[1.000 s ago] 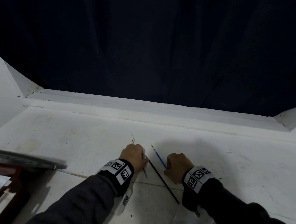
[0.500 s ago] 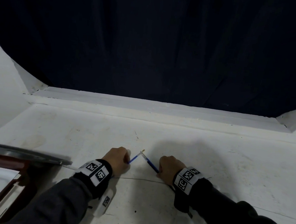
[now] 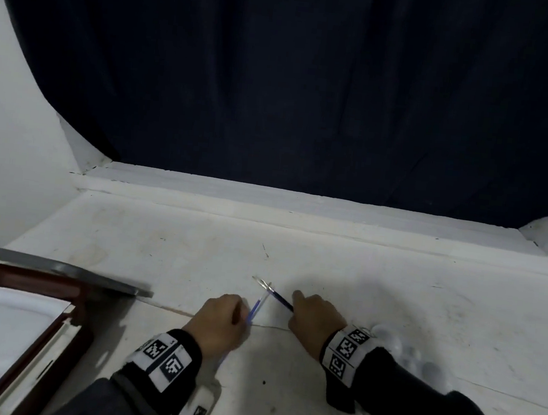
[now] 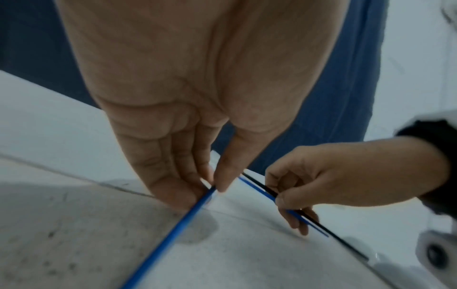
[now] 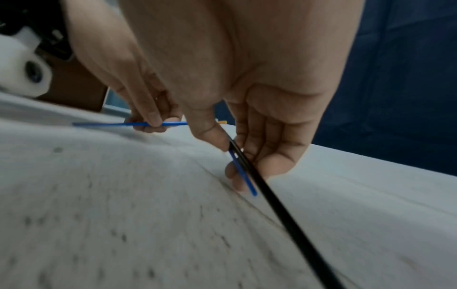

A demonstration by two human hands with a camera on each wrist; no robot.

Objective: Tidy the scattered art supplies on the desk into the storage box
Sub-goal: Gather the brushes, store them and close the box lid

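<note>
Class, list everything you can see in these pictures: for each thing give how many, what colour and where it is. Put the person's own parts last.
Blue brush, long handle: one, blue, pinched in the left hand, slanting above the desk.
Blue brush, short handle: one, blue, in the right hand beside the black one.
Black brush: one, black, in the right hand, handle trailing back over the desk.
Desk: one, white and scuffed, under both hands.
Storage box: one, dark red-brown frame, at the desk's left edge, white tray inside.
Curtain: one, dark blue, behind the desk.
Wrist bands: two, black and white with printed markers, one per wrist.
Left hand: one, pinches the long blue brush.
Right hand: one, grips two brushes.
</note>
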